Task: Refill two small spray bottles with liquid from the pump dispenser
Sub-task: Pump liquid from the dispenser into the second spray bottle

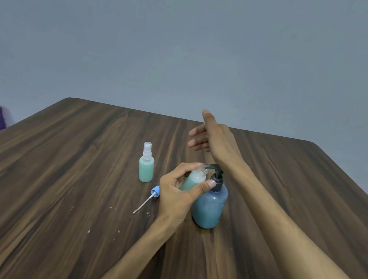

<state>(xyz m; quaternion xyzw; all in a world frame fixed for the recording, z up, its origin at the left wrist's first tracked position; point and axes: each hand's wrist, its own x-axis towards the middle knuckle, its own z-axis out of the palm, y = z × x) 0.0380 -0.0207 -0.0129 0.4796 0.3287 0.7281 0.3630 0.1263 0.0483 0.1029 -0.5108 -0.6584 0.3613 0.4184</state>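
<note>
An uncapped spray bottle [193, 179] is gripped by the left hand [178, 190] at frame centre, tilted, its mouth under the pump dispenser [210, 202] spout. The right hand [210, 140] is held above the pump, fingers extended, holding nothing. A capped spray bottle [146, 163] stands left of centre; a detached sprayer cap [152, 194] lies on the table [58, 170] beside the left hand.

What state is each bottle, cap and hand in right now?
Capped bottle: upright, sprayer on, full of green liquid.
Open bottle: uncapped, tilted, mouth at the pump spout.
Sprayer cap: off, lying on the table.
Dispenser: upright.
Left hand: grips open bottle.
Right hand: open, raised.
</note>
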